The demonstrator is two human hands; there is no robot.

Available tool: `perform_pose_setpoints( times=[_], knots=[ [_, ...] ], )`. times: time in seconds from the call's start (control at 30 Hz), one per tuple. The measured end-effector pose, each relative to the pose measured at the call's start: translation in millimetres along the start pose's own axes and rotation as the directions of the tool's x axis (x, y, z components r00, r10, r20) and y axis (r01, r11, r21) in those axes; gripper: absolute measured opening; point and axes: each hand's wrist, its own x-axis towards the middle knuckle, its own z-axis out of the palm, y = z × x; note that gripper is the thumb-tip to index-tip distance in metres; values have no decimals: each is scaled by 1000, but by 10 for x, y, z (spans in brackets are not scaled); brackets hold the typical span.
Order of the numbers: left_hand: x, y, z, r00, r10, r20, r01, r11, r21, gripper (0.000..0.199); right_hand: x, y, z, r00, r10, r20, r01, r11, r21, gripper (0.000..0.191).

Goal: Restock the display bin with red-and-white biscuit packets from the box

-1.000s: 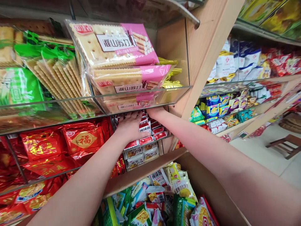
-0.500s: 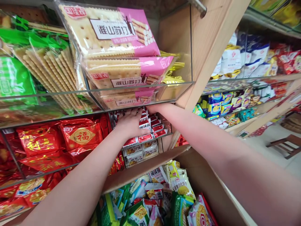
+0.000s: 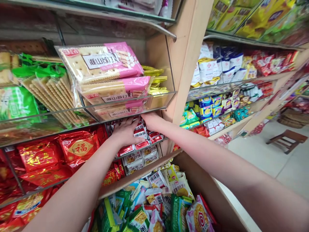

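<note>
My left hand (image 3: 126, 132) lies over a row of small red-and-white snack packets (image 3: 140, 132) in a low shelf compartment, fingers spread across their tops. Beside it on the right, my right hand (image 3: 150, 121) reaches into the same compartment. Its fingers are hidden behind the packets and under the shelf above, so what they touch does not show. Below my arms stands an open cardboard box (image 3: 198, 177), full of mixed small snack packets (image 3: 156, 196) in green, white, yellow and red wrappers.
Pink-and-cream cracker packs (image 3: 101, 62) lie stacked on the glass-fronted shelf above my hands. Red packets (image 3: 80, 146) fill the compartment to the left. White cracker packets (image 3: 135, 162) sit one shelf lower. A wooden upright (image 3: 184, 58) borders the right side; a stool (image 3: 287, 140) stands farther off.
The view has drawn back and turned slightly right, showing more of the upper shelf and floor. Both hands stay in the same compartment, the left still spread on the packets.
</note>
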Motion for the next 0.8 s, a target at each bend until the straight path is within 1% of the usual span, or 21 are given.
perform_pose_setpoints(
  times=[0.03, 0.1, 0.13, 0.17, 0.2, 0.23, 0.27, 0.33, 0.37, 0.43, 0.5, 0.53, 0.6, 0.63, 0.67, 0.7, 0.73, 0.8],
  knots=[
    [-8, -2, -2, 1000, 11, -6, -11, 1000, -7, 98, -168, -38, -21, 999, -29, -45, 29, 999, 13, 35],
    [-25, -2, -1, 999, 31, -26, -31, 999, -22, 87, -600, -118, -56, 980, -123, -159, 137, 987, 84, 31],
    [-30, -1, 2, 999, 37, -32, -38, 999, -30, 80, -850, -157, -65, 961, -180, -211, 214, 965, 151, 27],
    [-30, 0, 6, 999, 40, -33, -41, 999, -36, 73, -1108, -193, -65, 947, -224, -229, 277, 932, 233, 25],
    [-26, 1, 9, 999, 40, -29, -42, 998, -41, 68, -1360, -222, -53, 950, -244, -197, 297, 902, 314, 25],
    [-19, 4, 7, 999, 40, -22, -41, 998, -45, 66, -1593, -242, -26, 959, -256, -120, 282, 883, 375, 24],
    [-13, 11, -1, 999, 40, -15, -41, 998, -49, 67, -1792, -254, 17, 968, -248, -33, 240, 878, 414, 24],
    [-16, 41, -45, 999, 50, -13, -51, 997, -57, 72, -2059, -254, 148, 978, -162, 134, 94, 905, 414, 22],
    [-35, 69, -85, 998, 59, -26, -61, 996, -58, 74, -2118, -250, 232, 973, -91, 214, 4, 925, 379, 20],
    [-136, 159, -193, 995, 73, -69, -77, 996, -51, 72, -2105, -252, 419, 937, 69, 342, -168, 948, 270, 17],
    [-347, 277, -313, 981, 113, -160, -124, 990, -61, 62, -1977, -278, 602, 894, 191, 406, -281, 944, 173, 22],
    [-497, 334, -360, 967, 143, -213, -162, 984, -75, 56, -1898, -298, 684, 881, 230, 414, -313, 939, 144, 25],
    [-868, 406, -395, 894, 255, -368, -334, 927, -170, 45, -1757, -345, 821, 878, 263, 400, -337, 933, 125, 24],
    [-1076, 410, -373, 867, 258, -426, -367, 909, -195, 40, -1709, -368, 874, 879, 265, 395, -338, 933, 126, 23],
    [-1288, 389, -324, 854, 260, -451, -379, 904, -197, 39, -1679, -389, 914, 883, 260, 390, -333, 934, 131, 22],
    [-1497, 346, -251, 847, 257, -465, -380, 905, -191, 36, -1668, -409, 937, 888, 248, 387, -323, 936, 142, 24],
    [-1696, 285, -160, 841, 289, -457, -398, 903, -162, 37, -1676, -426, 939, 893, 231, 386, -309, 939, 153, 26],
    [-2050, 136, 41, 849, 265, -457, -367, 918, -149, 41, -1737, -458, 857, 898, 198, 393, -282, 944, 170, 27]
  ],
)
